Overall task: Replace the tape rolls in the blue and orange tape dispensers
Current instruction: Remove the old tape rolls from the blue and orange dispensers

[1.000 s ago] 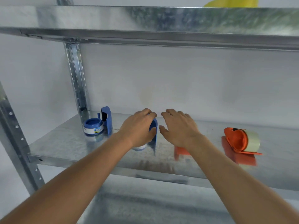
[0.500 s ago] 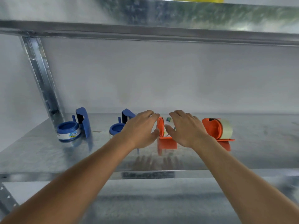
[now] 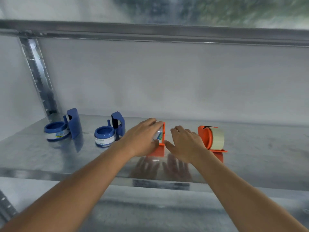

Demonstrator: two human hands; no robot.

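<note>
Left hand [image 3: 142, 139] curls around the roll [image 3: 158, 135] in an upright orange dispenser [image 3: 160, 144]; right hand [image 3: 185, 144] hovers spread.

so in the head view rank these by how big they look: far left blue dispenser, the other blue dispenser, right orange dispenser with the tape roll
1. right orange dispenser, clearly largest.
2 and 3. far left blue dispenser and the other blue dispenser look about alike; the left one seems slightly larger, too close to rank.

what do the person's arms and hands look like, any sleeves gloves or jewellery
Both forearms are bare up to the frame edge: no sleeves show. The left hand and right hand wear no gloves, and no rings, watch or bracelets are visible. The frame is somewhat blurred, so fine marks cannot be ruled out.
</note>
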